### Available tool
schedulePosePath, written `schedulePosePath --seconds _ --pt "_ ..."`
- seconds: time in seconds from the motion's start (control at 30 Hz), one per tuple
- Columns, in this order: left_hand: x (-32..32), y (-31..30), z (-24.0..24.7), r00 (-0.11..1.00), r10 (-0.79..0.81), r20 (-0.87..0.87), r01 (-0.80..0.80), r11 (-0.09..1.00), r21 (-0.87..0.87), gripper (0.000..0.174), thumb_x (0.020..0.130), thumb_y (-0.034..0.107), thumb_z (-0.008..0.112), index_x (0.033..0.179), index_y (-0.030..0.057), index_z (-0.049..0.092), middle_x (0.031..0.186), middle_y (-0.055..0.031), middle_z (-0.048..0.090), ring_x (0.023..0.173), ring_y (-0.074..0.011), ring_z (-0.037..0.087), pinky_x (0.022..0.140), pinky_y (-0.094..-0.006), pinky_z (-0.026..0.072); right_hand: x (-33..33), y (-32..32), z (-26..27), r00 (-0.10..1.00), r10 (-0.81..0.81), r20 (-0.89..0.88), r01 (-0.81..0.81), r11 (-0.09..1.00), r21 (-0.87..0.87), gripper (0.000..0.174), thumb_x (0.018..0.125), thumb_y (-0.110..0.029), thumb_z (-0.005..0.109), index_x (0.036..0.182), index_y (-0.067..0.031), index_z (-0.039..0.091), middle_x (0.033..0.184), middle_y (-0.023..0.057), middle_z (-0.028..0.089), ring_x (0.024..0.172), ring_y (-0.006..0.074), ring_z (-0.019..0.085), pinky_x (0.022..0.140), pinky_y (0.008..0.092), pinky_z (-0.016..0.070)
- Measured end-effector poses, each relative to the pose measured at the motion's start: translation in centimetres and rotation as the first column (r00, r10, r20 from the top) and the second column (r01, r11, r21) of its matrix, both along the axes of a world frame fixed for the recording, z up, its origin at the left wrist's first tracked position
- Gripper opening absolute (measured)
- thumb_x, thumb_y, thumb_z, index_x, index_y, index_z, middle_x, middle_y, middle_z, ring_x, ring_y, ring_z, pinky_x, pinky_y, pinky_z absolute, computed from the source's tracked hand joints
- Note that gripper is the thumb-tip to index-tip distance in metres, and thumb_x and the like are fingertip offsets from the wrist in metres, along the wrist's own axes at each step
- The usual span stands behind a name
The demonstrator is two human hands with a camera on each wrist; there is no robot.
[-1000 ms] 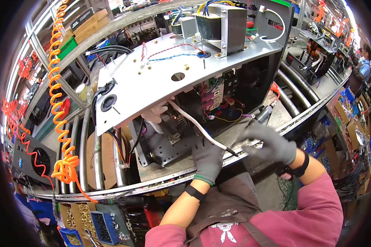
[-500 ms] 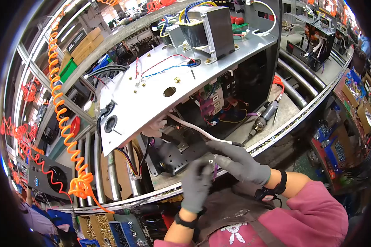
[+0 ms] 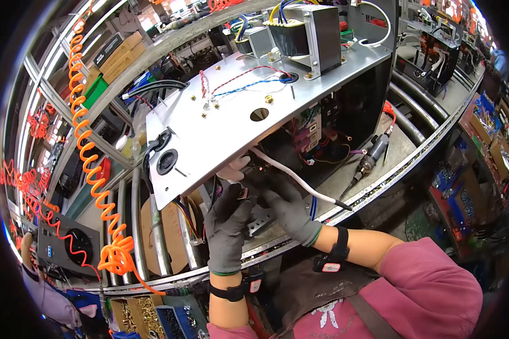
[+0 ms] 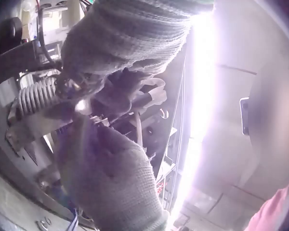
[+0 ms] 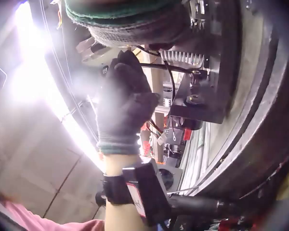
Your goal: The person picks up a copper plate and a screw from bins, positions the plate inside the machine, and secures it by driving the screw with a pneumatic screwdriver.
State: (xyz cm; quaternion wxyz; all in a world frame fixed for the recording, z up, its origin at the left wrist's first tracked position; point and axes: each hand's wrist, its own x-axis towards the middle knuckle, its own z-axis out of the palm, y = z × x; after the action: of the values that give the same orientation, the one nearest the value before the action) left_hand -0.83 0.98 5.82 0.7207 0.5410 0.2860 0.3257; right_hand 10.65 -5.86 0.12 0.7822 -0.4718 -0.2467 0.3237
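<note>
Silver flat metal panel (image 3: 226, 133): centre, above two grey-gloved hands.
Left hand (image 3: 227, 237), right hand (image 3: 294, 212): together beneath near edge, apparently fine finger-work; grip opening and hold, cannot tell. White-sleeved cable (image 3: 298, 182): right.

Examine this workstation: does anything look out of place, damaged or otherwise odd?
The orange coiled hose looks odd: near its lower end it bunches into a tangled knot, while the coils above hang in regular loops. No spill or damage is plainly visible.
</note>
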Motion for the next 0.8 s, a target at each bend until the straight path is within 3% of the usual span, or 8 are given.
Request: schedulePosePath --seconds 0.17,0.2,0.23,0.3,0.33,0.37,0.43,0.8 --pt "1.4 1.3 1.4 0.99 0.074 -0.116 -0.03 0.938 0.346 0.026 0.087 0.012 0.065 0.108 -0.0015 0.065 0.091 -0.0038 0.069 0.081 -0.0109 0.063 0.072 -0.0239 0.0487 0.4 0.6 -1.4 0.999 0.05 0.012 -0.05 0.997 0.058 0.033 0.091 -0.016 0.048 0.118 0.001 0.055 0.097 0.0069 0.061 0.085 0.0131 0.057 0.075 0.0265 0.0467" --pt "1.6 2.6 0.5 0.976 0.127 -0.175 0.004 0.8 0.6 0.025 0.083 0.01 0.066 0.106 0.0022 0.067 0.094 -0.006 0.069 0.078 -0.015 0.065 0.072 -0.0264 0.0503 0.4 0.7 -1.5 0.997 0.068 -0.02 -0.066 0.993 0.097 0.033 0.092 -0.018 0.046 0.117 0.0009 0.055 0.097 0.0063 0.062 0.085 0.0127 0.056 0.075 0.0264 0.0463" --pt "2.2 2.9 0.0 0.976 0.125 -0.178 0.008 0.795 0.606 0.025 0.083 0.01 0.066 0.106 0.0022 0.067 0.094 -0.006 0.069 0.078 -0.015 0.065 0.072 -0.0264 0.0503 0.2 0.6 -1.7 0.998 0.066 -0.023 -0.063 0.993 0.105 0.033 0.092 -0.018 0.046 0.117 0.0009 0.055 0.097 0.0063 0.062 0.085 0.0127 0.056 0.075 0.0264 0.0463" --pt "4.1 3.6 -0.5 0.943 0.332 0.019 -0.062 0.119 0.991 0.027 0.078 0.007 0.065 0.105 0.0066 0.068 0.098 -0.0092 0.069 0.083 -0.0232 0.066 0.074 -0.0315 0.0516 0.4 0.8 -1.4 1.0 -0.028 0.013 0.026 0.993 0.118 0.033 0.095 -0.022 0.041 0.114 0.0005 0.058 0.099 0.0056 0.062 0.085 0.0119 0.056 0.076 0.0265 0.0456" --pt "4.4 4.2 -1.0 0.956 0.285 0.076 -0.108 0.096 0.99 0.032 0.073 0.007 0.064 0.105 0.0092 0.069 0.104 -0.0114 0.067 0.091 -0.0299 0.064 0.077 -0.0365 0.0518 0.5 0.4 -0.8 0.952 -0.118 0.282 0.089 0.989 0.115 0.03 0.098 -0.017 0.036 0.115 0.0006 0.054 0.102 0.0087 0.06 0.086 0.0141 0.059 0.073 0.0276 0.0495" --pt "4.6 4.1 -1.3 0.957 0.279 0.077 -0.106 0.088 0.991 0.032 0.073 0.007 0.064 0.105 0.0092 0.069 0.104 -0.0114 0.067 0.091 -0.0299 0.064 0.077 -0.0365 0.0518 0.5 0.4 -0.6 0.952 -0.126 0.28 0.094 0.988 0.124 0.03 0.098 -0.017 0.036 0.115 0.0006 0.054 0.102 0.0087 0.06 0.086 0.0141 0.059 0.073 0.0276 0.0495" --pt "4.8 3.6 -1.8 0.917 0.391 0.081 -0.124 0.085 0.989 0.032 0.074 0.009 0.063 0.106 0.0088 0.068 0.105 -0.0115 0.066 0.093 -0.0315 0.064 0.077 -0.0372 0.0519 0.3 0.5 -0.5 1.0 0.016 0.0 -0.016 0.996 0.083 0.034 0.098 -0.028 0.041 0.11 -0.0022 0.059 0.097 0.0026 0.062 0.083 0.0096 0.055 0.075 0.0259 0.0447" --pt "5.6 3.5 -2.0 0.896 0.425 0.131 -0.161 0.036 0.986 0.034 0.071 0.023 0.072 0.101 0.0073 0.069 0.098 -0.0095 0.069 0.087 -0.0297 0.067 0.072 -0.0352 0.0539 0.5 1.0 -1.3 0.991 0.116 -0.073 -0.109 0.989 0.099 0.029 0.097 -0.024 0.044 0.116 -0.0046 0.056 0.094 0.0022 0.059 0.079 0.0092 0.053 0.07 0.0255 0.0447"
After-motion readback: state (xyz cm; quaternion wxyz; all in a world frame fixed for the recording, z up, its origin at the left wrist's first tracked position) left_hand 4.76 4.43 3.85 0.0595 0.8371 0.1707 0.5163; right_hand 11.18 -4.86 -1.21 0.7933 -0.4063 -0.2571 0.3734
